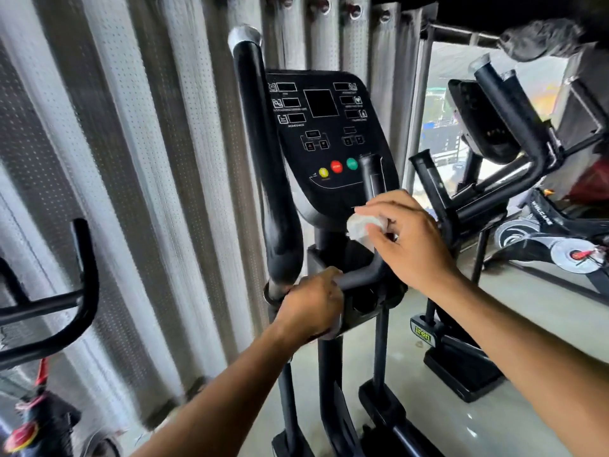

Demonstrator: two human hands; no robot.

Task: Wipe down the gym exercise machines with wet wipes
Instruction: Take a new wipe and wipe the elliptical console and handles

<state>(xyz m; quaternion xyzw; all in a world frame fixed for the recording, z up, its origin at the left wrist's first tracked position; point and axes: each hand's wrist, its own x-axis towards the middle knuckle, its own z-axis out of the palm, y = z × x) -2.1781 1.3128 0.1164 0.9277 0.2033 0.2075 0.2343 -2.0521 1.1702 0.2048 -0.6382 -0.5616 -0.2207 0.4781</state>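
**Two hands at the console of a black elliptical trainer**

Far left: one black curved tubular handlebar (82, 291) of a neighbouring machine, before a grey perforated curtain (148, 159). Centre: one black elliptical trainer with a tall padded swing arm (263, 159) and one black console panel (329, 133). The panel carries three round buttons in a row: yellow (323, 172), red (336, 166), green (352, 163); its small white captions are too blurred to read. The left hand (309, 306) grips the black curved fixed handlebar (359, 275) below the console, fingers wrapped round the bar. The right hand (408, 239) pinches one crumpled white wet wipe (362, 227) between thumb and fingers (379, 230), held against the upright black grip (372, 179) just under the console's lower right edge. Right: one second black trainer (494, 127) by the window; a green label on its base (422, 338) appears to read "ICON". Far right: a black-and-white machine frame (543, 232) with partly legible white lettering.
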